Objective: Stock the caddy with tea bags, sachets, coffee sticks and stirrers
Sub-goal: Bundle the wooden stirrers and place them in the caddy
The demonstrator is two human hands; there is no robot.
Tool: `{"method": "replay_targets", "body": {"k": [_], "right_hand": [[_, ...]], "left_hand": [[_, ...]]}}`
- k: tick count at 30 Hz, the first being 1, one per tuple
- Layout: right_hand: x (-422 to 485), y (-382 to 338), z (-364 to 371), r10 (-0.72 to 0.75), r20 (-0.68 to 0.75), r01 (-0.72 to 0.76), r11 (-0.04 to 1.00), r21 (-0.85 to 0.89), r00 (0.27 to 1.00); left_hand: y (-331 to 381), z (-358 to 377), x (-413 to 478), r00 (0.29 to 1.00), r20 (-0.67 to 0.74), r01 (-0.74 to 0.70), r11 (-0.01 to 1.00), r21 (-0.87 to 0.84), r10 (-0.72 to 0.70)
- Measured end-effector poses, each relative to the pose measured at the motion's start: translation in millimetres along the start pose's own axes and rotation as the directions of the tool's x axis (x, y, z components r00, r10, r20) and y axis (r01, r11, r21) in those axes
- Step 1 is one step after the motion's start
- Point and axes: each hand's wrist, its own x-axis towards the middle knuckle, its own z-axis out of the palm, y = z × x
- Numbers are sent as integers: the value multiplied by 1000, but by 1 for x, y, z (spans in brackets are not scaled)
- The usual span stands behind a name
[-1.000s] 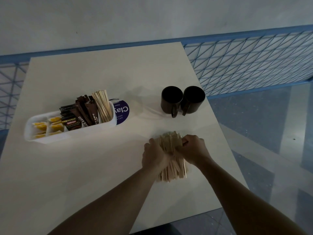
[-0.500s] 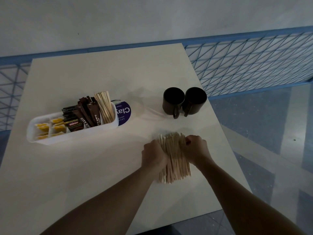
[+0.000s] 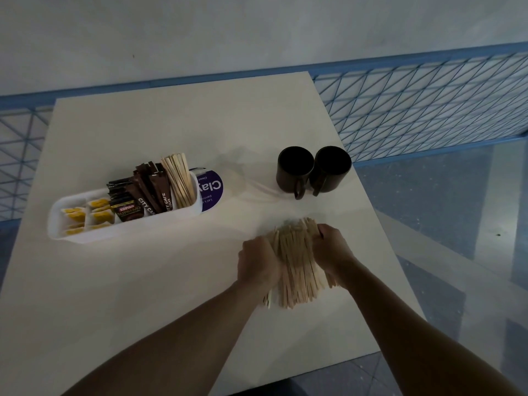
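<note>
Pale desk (image 3: 171, 281) beside blue mesh railing (image 3: 428, 104): left hand (image 3: 257, 264) and right hand (image 3: 333, 251) grip loose bundle of wooden stirrers (image 3: 297, 267) from either side, fingers curled round it, at desk's right side, well apart from white caddy (image 3: 128, 228) holding yellow packets (image 3: 85, 215), coffee sticks (image 3: 148, 192), upright stirrers (image 3: 178, 178); two dark mugs (image 3: 295, 170) beyond

Your arms in dim light: the left forearm (image 3: 183, 335) and right forearm (image 3: 414, 330) are bare along their whole visible length. Your left hand (image 3: 258, 262) and right hand (image 3: 333, 251) are bare too, knuckles faintly outlined.
</note>
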Motion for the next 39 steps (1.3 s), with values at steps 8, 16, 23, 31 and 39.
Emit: {"method": "replay_targets", "body": {"k": [8, 16, 23, 31, 39], "right_hand": [[-3, -3, -6, -10, -23, 10, 1000, 11, 1000], [-2, 0, -3, -45, -102, 38, 996, -75, 994], [0, 5, -4, -41, -186, 8, 985, -172, 982], [-3, 3, 0, 51, -97, -66, 985, -159, 994], [-1, 1, 5, 43, -122, -54, 995, -86, 992]], "left_hand": [[-7, -9, 2, 999, 33, -17, 996, -93, 20], [-15, -15, 6, 996, 86, 40, 991, -127, -29], [-5, -7, 1, 984, 177, 48, 991, -127, -25], [5, 2, -4, 997, 70, 9, 1000, 28, -11], [8, -7, -3, 995, 105, 2, 1000, -32, 1]]}}
